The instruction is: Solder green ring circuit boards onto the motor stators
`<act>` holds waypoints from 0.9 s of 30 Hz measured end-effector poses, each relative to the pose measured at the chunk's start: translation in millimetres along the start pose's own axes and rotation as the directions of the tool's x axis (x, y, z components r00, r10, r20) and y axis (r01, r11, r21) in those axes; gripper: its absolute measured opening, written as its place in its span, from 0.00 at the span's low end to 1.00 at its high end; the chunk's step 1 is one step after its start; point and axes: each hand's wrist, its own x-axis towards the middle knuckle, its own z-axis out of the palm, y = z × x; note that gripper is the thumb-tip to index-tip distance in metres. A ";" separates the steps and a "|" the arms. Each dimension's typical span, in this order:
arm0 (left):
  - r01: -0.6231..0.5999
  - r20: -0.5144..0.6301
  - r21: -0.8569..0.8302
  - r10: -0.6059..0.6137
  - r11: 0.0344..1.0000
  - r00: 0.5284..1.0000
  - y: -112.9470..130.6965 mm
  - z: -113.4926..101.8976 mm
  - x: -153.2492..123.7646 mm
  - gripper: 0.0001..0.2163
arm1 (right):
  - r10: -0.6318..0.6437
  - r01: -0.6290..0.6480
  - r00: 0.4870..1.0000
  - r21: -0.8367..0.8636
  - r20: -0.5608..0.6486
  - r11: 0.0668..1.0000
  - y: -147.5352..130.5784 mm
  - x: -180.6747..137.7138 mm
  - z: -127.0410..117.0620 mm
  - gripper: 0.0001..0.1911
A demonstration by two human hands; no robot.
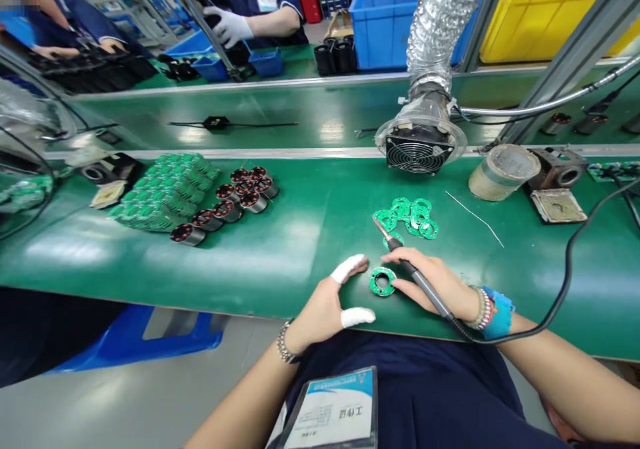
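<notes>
A green ring-shaped circuit board lies on the green bench near its front edge, between my two hands. My left hand rests just left of it, thumb and forefinger wrapped in white tape and spread apart, holding nothing. My right hand is closed around a black soldering iron, its tip pointing up and left towards a small pile of green ring boards. The right fingers touch the bench beside the single board.
A fume-extractor fan on a silver hose stands behind the pile. A tape roll and a metal fixture are at right. Wound stators and stacked green boards lie at left. Other people work across the belt.
</notes>
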 end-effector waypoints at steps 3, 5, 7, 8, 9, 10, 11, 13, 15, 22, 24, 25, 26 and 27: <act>0.152 -0.031 -0.145 -0.159 0.978 0.987 4.9 -9.2 -4.2 0.20 | -0.038 0.038 0.999 -0.030 0.012 0.999 -3.5 -1.7 1.4 0.21; 0.220 -0.019 -0.098 -0.222 0.971 0.975 5.9 -8.2 -3.7 0.12 | -0.070 0.072 0.997 -0.040 0.032 0.997 -5.3 -1.1 4.9 0.23; 0.210 -0.001 -0.026 -0.210 0.977 0.978 5.8 -4.8 -0.2 0.07 | -0.082 0.084 0.996 -0.054 0.041 0.995 -6.0 0.4 8.6 0.22; 0.197 0.006 -0.020 -0.197 0.980 0.980 5.6 -3.5 2.2 0.06 | -0.081 0.084 0.996 -0.059 0.042 0.995 -6.1 1.2 10.1 0.21; 0.195 0.014 -0.039 -0.195 0.980 0.981 5.5 -2.8 4.9 0.05 | -0.078 0.081 0.996 -0.060 0.045 0.995 -6.0 1.9 11.1 0.20; 0.207 0.019 -0.075 -0.206 0.975 0.978 5.5 -2.8 7.6 0.05 | -0.075 0.077 0.996 -0.058 0.047 0.995 -5.9 2.4 11.6 0.20; 0.227 0.022 -0.124 -0.226 0.966 0.974 5.6 -3.2 10.1 0.05 | -0.071 0.074 0.996 -0.055 0.052 0.996 -5.8 2.8 11.6 0.19; 0.265 0.025 -0.243 -0.267 0.933 0.963 5.9 -4.0 14.2 0.05 | -0.064 0.067 0.996 -0.048 0.066 0.997 -6.0 2.8 10.9 0.20; 0.283 0.005 -0.382 -0.304 0.880 0.953 5.5 -2.5 16.9 0.07 | -0.059 0.063 0.996 -0.047 0.070 0.997 -6.7 2.1 9.9 0.20; 0.285 -0.031 -0.738 -0.453 0.611 0.891 -0.1 16.2 20.6 0.11 | -0.026 0.027 0.999 -0.034 0.028 0.999 -8.2 1.4 11.0 0.22; 0.299 -0.021 -0.710 -0.443 0.638 0.896 0.3 18.7 21.6 0.09 | -0.018 0.017 0.999 -0.026 -0.028 1.000 -8.2 5.2 12.6 0.20; 0.300 -0.019 -0.685 -0.427 0.664 0.904 0.8 19.1 22.1 0.09 | -0.026 0.024 0.998 -0.023 -0.052 0.999 -8.3 8.0 13.6 0.18; 0.297 -0.017 -0.660 -0.408 0.690 0.913 1.4 19.0 22.6 0.09 | -0.046 0.045 0.997 -0.021 -0.066 0.999 -8.4 11.4 14.7 0.16; 0.293 -0.012 -0.638 -0.390 0.712 0.921 1.9 18.6 23.1 0.09 | -0.075 0.074 0.995 -0.019 -0.068 0.997 -8.5 14.9 15.7 0.14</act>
